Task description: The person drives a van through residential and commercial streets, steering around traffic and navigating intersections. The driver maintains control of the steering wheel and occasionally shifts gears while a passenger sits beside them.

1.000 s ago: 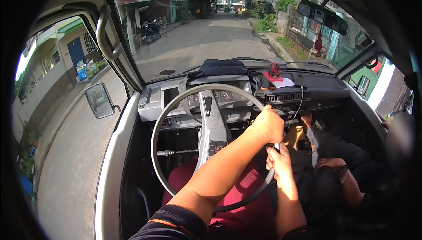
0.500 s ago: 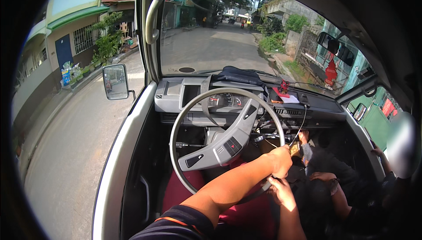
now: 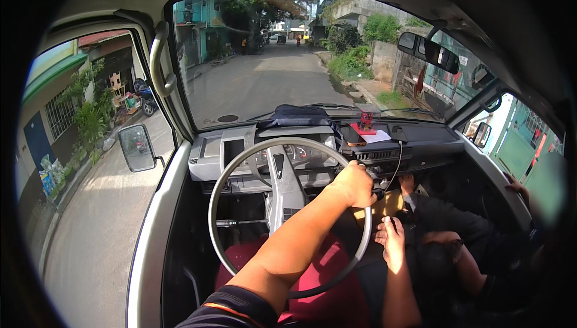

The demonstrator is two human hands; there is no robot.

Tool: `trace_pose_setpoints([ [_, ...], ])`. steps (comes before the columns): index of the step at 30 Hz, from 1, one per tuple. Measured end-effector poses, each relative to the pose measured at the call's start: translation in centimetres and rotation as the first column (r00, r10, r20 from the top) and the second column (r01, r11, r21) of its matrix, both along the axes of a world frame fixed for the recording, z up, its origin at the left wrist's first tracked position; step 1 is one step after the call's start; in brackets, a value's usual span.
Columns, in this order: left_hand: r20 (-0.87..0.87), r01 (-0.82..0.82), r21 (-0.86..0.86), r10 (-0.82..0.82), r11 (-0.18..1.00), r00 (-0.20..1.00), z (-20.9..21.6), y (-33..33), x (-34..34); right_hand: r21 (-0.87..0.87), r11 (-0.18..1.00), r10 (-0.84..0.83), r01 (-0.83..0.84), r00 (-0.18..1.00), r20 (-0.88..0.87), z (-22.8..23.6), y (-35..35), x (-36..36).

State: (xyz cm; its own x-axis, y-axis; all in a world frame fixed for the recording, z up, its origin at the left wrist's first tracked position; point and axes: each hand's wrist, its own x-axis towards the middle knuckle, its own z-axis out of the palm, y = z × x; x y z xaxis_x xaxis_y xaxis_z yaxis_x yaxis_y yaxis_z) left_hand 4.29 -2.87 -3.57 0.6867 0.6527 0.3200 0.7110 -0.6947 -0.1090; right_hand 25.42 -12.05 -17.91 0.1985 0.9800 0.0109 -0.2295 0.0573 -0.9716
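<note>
Swung round since half a second ago, the steering wheel (image 3: 286, 190) carries its broad grey spoke bar (image 3: 279, 173) nearly upright instead of slanting, and my right grip (image 3: 392, 238) has come away from the rim (image 3: 212, 218). I have only my left grip (image 3: 356, 185) on the wheel: it is clenched around the rim's upper right, and from there the wheel spreads leftward and down toward me. The spoke bar's long axis runs up and down, well left of that grip. My right grip hangs loose, fingers part curled, just right of the rim and below the left one; I cannot tell whether it brushes anything behind. Of the two, I judge it nearer the rim's lower right. My left forearm (image 3: 294, 253) crosses in front of the wheel.
</note>
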Motion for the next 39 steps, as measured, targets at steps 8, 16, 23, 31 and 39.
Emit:
trace_pose_setpoints([
  [8,-0.081,-0.109,-0.032,0.106,0.994,0.991,0.2,0.6,0.4,0.297,0.951,-0.246,0.088,0.797,0.551,-1.8,7.1,0.9],
  [16,0.099,-0.149,0.02,0.147,0.989,0.984,1.1,1.9,-2.2,0.022,0.991,0.124,-0.129,0.981,0.147,0.4,11.2,0.3],
  [23,0.181,-0.273,0.026,0.264,0.962,0.947,2.9,3.1,-7.2,-0.148,0.88,0.428,-0.451,0.889,-0.163,4.7,14.8,-0.5],
  [31,0.236,-0.437,0.027,0.419,0.899,0.877,3.3,2.2,-11.2,-0.066,0.827,0.49,-0.558,0.774,-0.4,0.3,5.3,-0.4],
  [39,0.274,-0.512,0.022,0.488,0.859,0.829,3.1,1.5,-14.0,0.073,0.833,0.519,-0.549,0.728,-0.447,-2.2,1.0,-1.5],
])
